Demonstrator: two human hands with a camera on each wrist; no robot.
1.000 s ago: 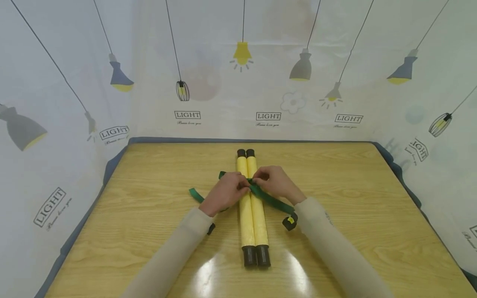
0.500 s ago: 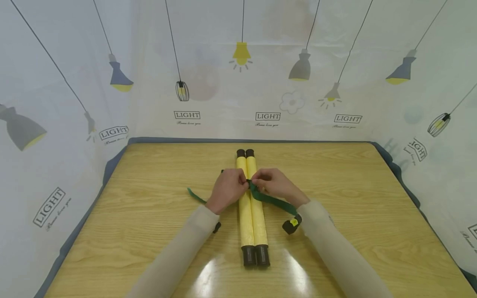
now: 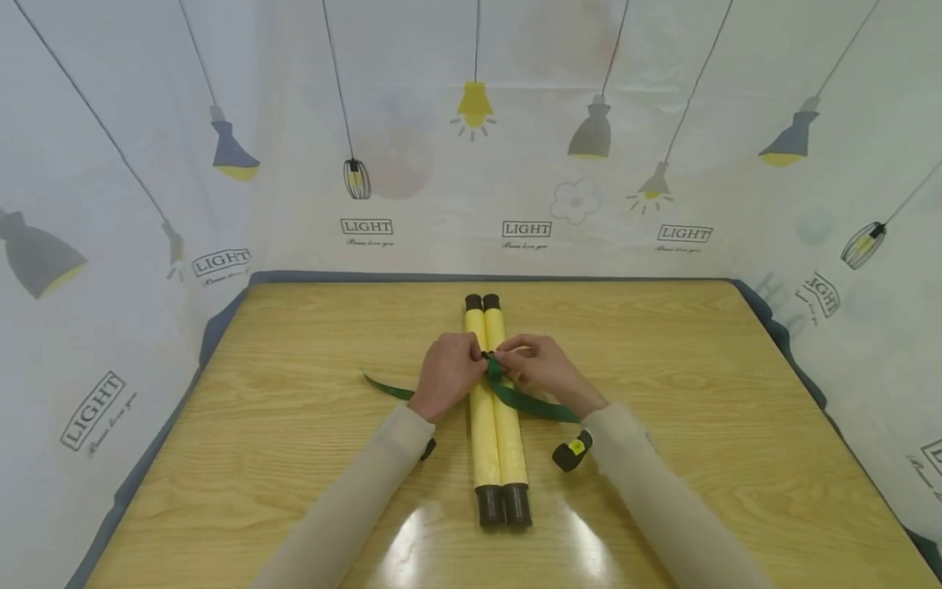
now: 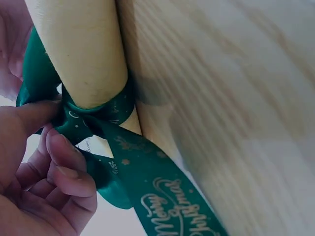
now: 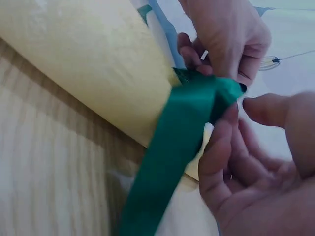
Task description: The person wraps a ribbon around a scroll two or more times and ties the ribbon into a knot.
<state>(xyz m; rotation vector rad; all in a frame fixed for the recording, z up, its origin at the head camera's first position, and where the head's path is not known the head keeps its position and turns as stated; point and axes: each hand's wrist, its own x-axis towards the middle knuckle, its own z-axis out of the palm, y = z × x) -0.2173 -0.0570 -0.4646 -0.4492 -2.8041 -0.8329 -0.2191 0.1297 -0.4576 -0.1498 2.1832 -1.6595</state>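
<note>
Two yellow rods (image 3: 486,433) with dark end caps lie side by side, lengthwise on the table. A green ribbon (image 3: 526,402), printed with pale lettering in the left wrist view, passes round them near the middle. My left hand (image 3: 450,372) pinches the ribbon (image 4: 74,120) between thumb and fingers over the rods. On the other side my right hand (image 3: 546,372) holds the ribbon (image 5: 170,147) at the crossing with bent fingers; its thumb stands a little apart in the right wrist view. One ribbon tail runs out left past my wrist, another right. Fingers partly hide the crossing.
A wooden table (image 3: 294,343) carries the rods, with a printed cloth wall (image 3: 441,180) behind and at both sides. Small black objects show beside both cuffs; the right one (image 3: 570,451) has a yellow patch.
My left hand has turned and shifted slightly toward the far end of the rods. Ribbon has bunched at the crossing between my hands. The left tail has shifted outward to the left.
</note>
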